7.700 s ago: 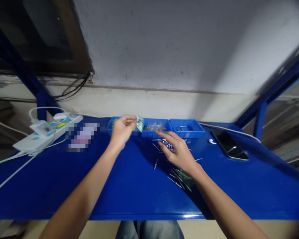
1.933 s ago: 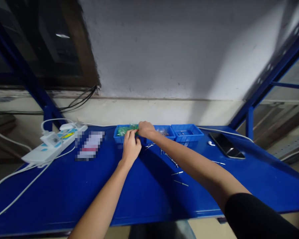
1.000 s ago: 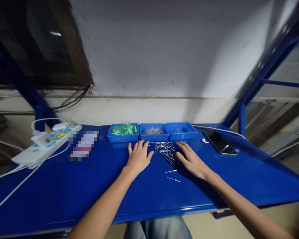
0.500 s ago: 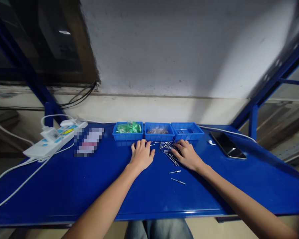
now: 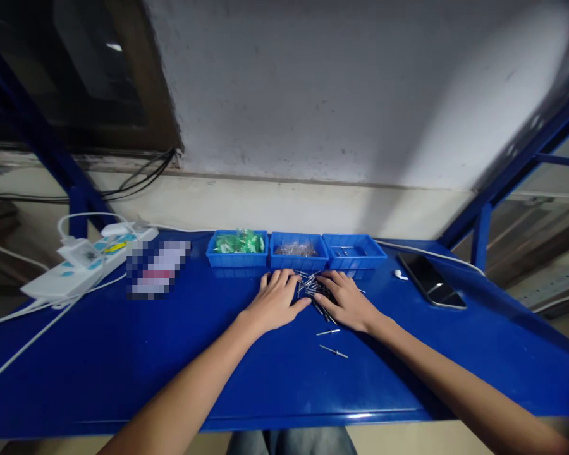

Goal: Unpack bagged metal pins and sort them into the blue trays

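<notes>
Several silver pop rivets [image 5: 309, 286] lie in a loose pile on the blue table. My left hand [image 5: 277, 301] rests palm down against the pile's left side, fingers spread. From the right, my right hand [image 5: 345, 299] lies flat with its fingers partly over the pile, hiding some rivets. Nearer me, two single rivets [image 5: 334, 351] lie apart from the rest. Behind the hands stand three blue bins in a row. The left bin [image 5: 238, 260] holds green plastic packets, the middle bin [image 5: 299, 262] clear packets of small parts, and the right bin [image 5: 355, 261] a few rivets.
A black phone [image 5: 431, 280] and a white earbud [image 5: 400, 275] lie on the right of the table [image 5: 171, 366]. At the left are a white power strip [image 5: 76, 272] with cables and a blurred-out paper item [image 5: 159, 268]. A wall rises behind the bins.
The green packets and rivets on the table earlier are now a rivet pile without the packet. Both hands have come from the left bin down to the pile and moved closer together, gathering the rivets.
</notes>
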A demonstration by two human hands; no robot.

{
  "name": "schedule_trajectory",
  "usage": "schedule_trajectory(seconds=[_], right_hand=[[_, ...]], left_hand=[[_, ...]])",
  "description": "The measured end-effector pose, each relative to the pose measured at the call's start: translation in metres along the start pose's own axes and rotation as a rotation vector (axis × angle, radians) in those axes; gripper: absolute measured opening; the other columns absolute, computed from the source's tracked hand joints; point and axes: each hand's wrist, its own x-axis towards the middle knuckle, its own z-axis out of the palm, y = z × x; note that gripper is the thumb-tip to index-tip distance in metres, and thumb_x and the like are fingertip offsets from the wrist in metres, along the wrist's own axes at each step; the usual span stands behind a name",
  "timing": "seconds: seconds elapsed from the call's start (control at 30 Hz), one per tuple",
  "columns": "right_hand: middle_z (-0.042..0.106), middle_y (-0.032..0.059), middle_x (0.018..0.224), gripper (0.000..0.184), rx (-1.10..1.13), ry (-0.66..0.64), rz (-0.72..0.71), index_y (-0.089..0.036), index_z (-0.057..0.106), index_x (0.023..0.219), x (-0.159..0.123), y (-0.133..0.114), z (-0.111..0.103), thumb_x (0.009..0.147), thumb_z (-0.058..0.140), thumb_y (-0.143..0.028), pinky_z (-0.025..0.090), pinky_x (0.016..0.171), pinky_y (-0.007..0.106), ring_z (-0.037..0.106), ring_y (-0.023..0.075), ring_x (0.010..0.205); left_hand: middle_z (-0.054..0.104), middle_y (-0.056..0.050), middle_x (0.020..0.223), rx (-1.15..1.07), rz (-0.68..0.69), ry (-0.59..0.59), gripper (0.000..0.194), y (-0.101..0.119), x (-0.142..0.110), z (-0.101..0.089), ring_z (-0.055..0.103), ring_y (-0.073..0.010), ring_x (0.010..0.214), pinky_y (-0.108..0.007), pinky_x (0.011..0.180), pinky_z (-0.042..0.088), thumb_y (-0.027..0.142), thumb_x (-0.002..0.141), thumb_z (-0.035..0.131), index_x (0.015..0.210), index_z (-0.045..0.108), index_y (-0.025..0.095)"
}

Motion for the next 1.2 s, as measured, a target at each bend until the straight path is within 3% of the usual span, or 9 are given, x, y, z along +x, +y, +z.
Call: schedule_trajectory(seconds=[0.17, 0.33, 0.47, 0.53, 0.67, 0.87, 1.0, 1.2], right_hand=[[0.047, 0.0132, 0.132, 0.056, 0.005, -0.019, -0.027, -0.018, 0.04, 0.135, 0.002, 0.005, -0.005, 0.09, 0.036, -0.051, 0.034, 0.1, 0.048, 0.042, 0.0283, 0.12], [0.05, 0.0094, 0.132, 0.051, -0.023, -0.108, -0.083, -0.021, 0.043, 0.133, 0.006, -0.007, -0.005, 0.092, 0.031, -0.048, 0.035, 0.097, 0.051, 0.043, 0.0288, 0.119], [0.046, 0.009, 0.136, 0.05, 0.035, -0.071, -0.101, -0.024, 0.04, 0.135, -0.006, -0.001, -0.013, 0.092, 0.034, -0.048, 0.033, 0.101, 0.05, 0.04, 0.0269, 0.124], [0.038, 0.0101, 0.142, 0.063, 0.023, -0.068, -0.082, -0.024, 0.034, 0.139, -0.017, 0.012, -0.017, 0.085, 0.043, -0.055, 0.028, 0.104, 0.052, 0.033, 0.0292, 0.13], [0.022, 0.0122, 0.149, 0.093, -0.037, -0.162, -0.052, -0.021, 0.02, 0.144, -0.036, 0.028, -0.013, 0.071, 0.053, -0.069, 0.019, 0.109, 0.054, 0.021, 0.0323, 0.136], [0.015, 0.0116, 0.151, 0.087, 0.015, -0.158, -0.092, -0.019, 0.013, 0.146, -0.02, -0.002, 0.005, 0.079, 0.043, -0.067, 0.02, 0.111, 0.048, 0.017, 0.0278, 0.138], [0.022, 0.0151, 0.149, 0.085, 0.028, -0.146, -0.094, -0.015, 0.018, 0.145, 0.004, -0.015, 0.009, 0.08, 0.041, -0.066, 0.024, 0.108, 0.049, 0.022, 0.0302, 0.136], [0.041, 0.0135, 0.138, 0.074, -0.015, -0.118, -0.071, -0.02, 0.032, 0.139, 0.022, -0.028, 0.006, 0.082, 0.038, -0.065, 0.033, 0.097, 0.056, 0.039, 0.0326, 0.123]], left_hand=[[0.036, -0.012, 0.14, -0.019, 0.023, 0.002, 0.06, 0.001, 0.001, 0.002, 0.032, -0.0276, 0.129, -0.046, 0.106, 0.025, 0.054, 0.09, 0.03, 0.138, 0.027, 0.019], [0.042, -0.009, 0.137, -0.037, 0.105, -0.038, 0.051, 0.001, 0.003, -0.001, 0.035, -0.0247, 0.128, -0.042, 0.106, 0.028, 0.051, 0.091, 0.031, 0.13, 0.039, 0.02], [0.046, -0.008, 0.132, -0.056, 0.13, -0.007, 0.047, 0.003, 0.001, -0.008, 0.038, -0.0233, 0.125, -0.044, 0.109, 0.024, 0.05, 0.089, 0.037, 0.127, 0.041, 0.022], [0.044, -0.008, 0.134, -0.042, 0.07, 0.042, 0.049, 0.002, -0.001, -0.012, 0.035, -0.0247, 0.127, -0.047, 0.11, 0.019, 0.051, 0.089, 0.036, 0.13, 0.039, 0.023], [0.041, -0.011, 0.136, -0.048, -0.067, 0.055, 0.055, -0.004, -0.005, -0.013, 0.034, -0.027, 0.128, -0.045, 0.106, 0.028, 0.053, 0.091, 0.029, 0.134, 0.036, 0.019], [0.038, -0.01, 0.138, -0.14, -0.046, -0.019, 0.052, -0.005, -0.009, -0.008, 0.034, -0.0254, 0.129, -0.042, 0.105, 0.031, 0.05, 0.092, 0.027, 0.136, 0.034, 0.022], [0.037, -0.009, 0.139, -0.228, -0.057, 0.056, 0.046, -0.013, -0.007, -0.007, 0.036, -0.021, 0.128, -0.037, 0.104, 0.034, 0.037, 0.095, 0.026, 0.138, 0.027, 0.022], [0.05, -0.009, 0.124, -0.17, -0.012, 0.071, 0.038, -0.029, -0.001, 0.001, 0.047, -0.019, 0.117, -0.034, 0.103, 0.037, 0.015, 0.091, 0.029, 0.123, 0.049, 0.018]])
